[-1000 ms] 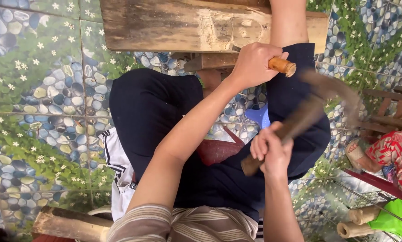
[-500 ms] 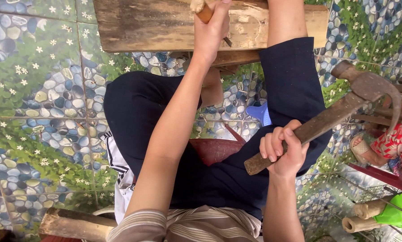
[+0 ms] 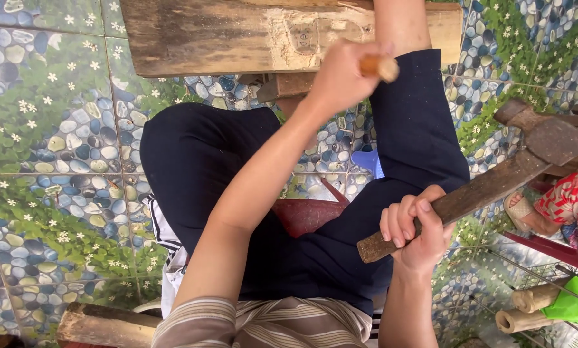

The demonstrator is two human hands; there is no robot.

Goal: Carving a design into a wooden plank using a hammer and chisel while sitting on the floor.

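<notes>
Left hand (image 3: 341, 80) raised at top centre, fingers curled tight round a short wooden peg (image 3: 379, 66); only the pale, rounded butt end pokes out past the fist toward the right. Slight blur on hand + peg, so grip detail beyond "clenched" not readable. Fist sits just in front of a rough wooden plank (image 3: 237, 35) running across top of view; contact w/ plank cannot be told.

Right hand (image 3: 414, 229) lower right, fully wrapped round the bottom of a hammer handle (image 3: 469, 193); four fingers folded over, nails facing up, handle butt sticking out left of the fist. Handle dark, worn wood, slanting up + right to a rusty hammer head (image 3: 549, 138) near right edge, claw curving down. Hammer held in air, well apart from peg and plank.

Below both arms: dark navy trousers (image 3: 224, 174) on bent legs, striped shirt sleeve (image 3: 205, 325) at bottom. Red plastic stool (image 3: 308, 216) showing between thighs. Floor of pebble-and-flower pattern tiles (image 3: 50, 142). Short pale wooden rolls (image 3: 533, 299) at bottom right beside a green bag (image 3: 575, 299). Log piece (image 3: 102, 325) at bottom left.
</notes>
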